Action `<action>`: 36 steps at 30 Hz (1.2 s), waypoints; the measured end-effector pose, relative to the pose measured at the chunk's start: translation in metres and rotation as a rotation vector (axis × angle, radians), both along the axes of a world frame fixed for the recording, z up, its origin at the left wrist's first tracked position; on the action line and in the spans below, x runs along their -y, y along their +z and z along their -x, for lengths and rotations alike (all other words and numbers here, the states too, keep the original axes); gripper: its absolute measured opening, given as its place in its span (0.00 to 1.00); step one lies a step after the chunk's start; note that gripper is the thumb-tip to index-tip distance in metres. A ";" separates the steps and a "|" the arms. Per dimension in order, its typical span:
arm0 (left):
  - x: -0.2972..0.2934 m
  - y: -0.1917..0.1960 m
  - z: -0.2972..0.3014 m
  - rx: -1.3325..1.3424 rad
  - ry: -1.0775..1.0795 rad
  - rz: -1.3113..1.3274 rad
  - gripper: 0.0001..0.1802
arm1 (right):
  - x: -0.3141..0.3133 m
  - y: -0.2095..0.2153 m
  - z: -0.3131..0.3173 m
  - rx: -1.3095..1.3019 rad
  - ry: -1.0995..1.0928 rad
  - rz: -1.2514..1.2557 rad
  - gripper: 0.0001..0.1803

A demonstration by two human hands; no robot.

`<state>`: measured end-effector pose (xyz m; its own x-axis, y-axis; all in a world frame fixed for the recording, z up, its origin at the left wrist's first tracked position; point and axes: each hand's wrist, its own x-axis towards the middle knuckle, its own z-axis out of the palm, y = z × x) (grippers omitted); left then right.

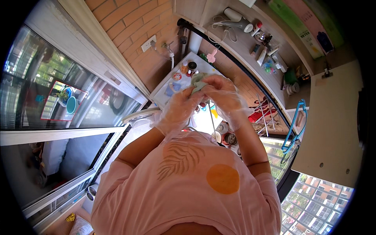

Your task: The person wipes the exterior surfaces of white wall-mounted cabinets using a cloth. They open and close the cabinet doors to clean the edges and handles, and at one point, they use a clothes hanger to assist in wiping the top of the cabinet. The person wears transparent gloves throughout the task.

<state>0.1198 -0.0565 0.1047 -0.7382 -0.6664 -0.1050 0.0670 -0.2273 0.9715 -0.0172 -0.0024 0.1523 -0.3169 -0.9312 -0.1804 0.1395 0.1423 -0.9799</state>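
My left hand (181, 105) and my right hand (222, 94) are raised together in front of my chest, both in clear plastic gloves. Between their fingertips is a crumpled grey-green cloth (199, 84), pinched from both sides. Part of the cloth stands up above the fingers, and its lower part is hidden by them. Beyond the hands is a white top (159, 96) carrying a dark-lidded jar (192, 65), a light blue cloth-like piece (172, 89) and several small containers.
A wooden shelf (244, 45) at upper right holds a hair dryer (235, 24), tubes and bottles. Blue hangers (295, 127) hang beside an open cabinet door (333, 125). Left stands a sliding glass door (70, 98). Pots (229, 138) sit low behind my right forearm.
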 end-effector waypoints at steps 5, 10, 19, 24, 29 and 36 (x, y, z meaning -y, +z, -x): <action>-0.003 0.003 0.000 -0.113 0.154 -0.082 0.14 | -0.004 -0.004 -0.004 0.106 -0.084 0.038 0.06; -0.004 0.011 0.001 0.027 0.129 -0.219 0.14 | -0.005 0.005 0.005 0.630 -0.120 0.037 0.05; -0.011 0.008 -0.009 -0.047 -0.024 -0.326 0.20 | 0.031 -0.003 0.028 0.245 -0.067 -0.031 0.06; -0.015 0.005 -0.013 -0.011 0.054 -0.375 0.20 | 0.025 -0.032 0.026 0.719 0.204 -0.375 0.12; -0.019 0.008 -0.012 -0.245 0.229 -0.622 0.13 | 0.015 -0.051 0.028 0.764 0.209 -0.427 0.17; -0.009 -0.027 -0.018 -0.394 0.154 -0.619 0.10 | 0.004 -0.044 0.013 0.840 0.167 -0.294 0.17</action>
